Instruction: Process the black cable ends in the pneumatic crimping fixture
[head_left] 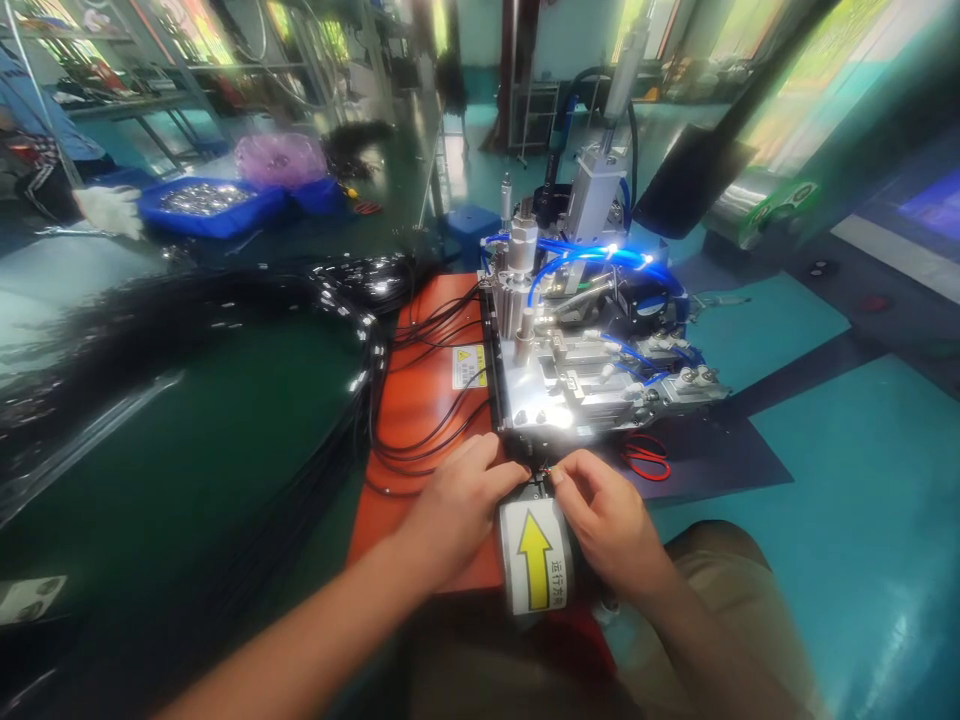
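Observation:
In the head view my left hand (465,490) reaches in from the lower left, its fingers closed at the front edge of a metal pneumatic machine (570,370). My right hand (604,510) meets it from the other side, thumb and forefinger pinched together. Between the fingertips lies a small dark part, too small to name. Just below the hands, a rounded guide (514,590) bears a white label with a yellow arrow (535,560) pointing at the machine. Thin black cables (420,455) run across the orange table (420,380) beside my left hand.
Red-handled scissors (646,456) lie right of my right hand. Blue air hoses (600,252) arch over the machine. Black cable bundles (367,350) hang over a dark green surface (225,440) at left. A blue tray (214,225) of small parts and a gloved hand (112,208) are farther back.

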